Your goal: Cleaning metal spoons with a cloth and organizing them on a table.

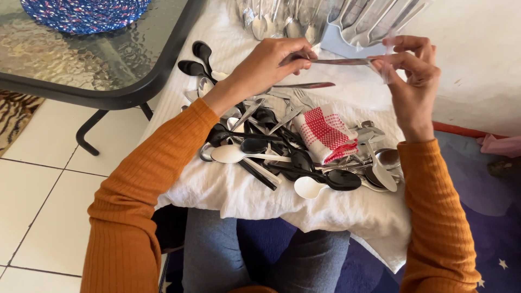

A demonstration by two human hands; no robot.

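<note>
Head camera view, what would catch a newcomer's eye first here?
First, the two hands raised in the middle: the left hand and right hand hold a metal knife between them. Below lies a jumbled pile of cutlery in black, white and metal on a white cloth, with a red checked towel in its middle.

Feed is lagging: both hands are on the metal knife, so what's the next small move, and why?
Probably lay the metal table knife in the grey cutlery tray: left hand and right hand hold it level right beside the tray, which already holds sorted metal utensils.
</note>
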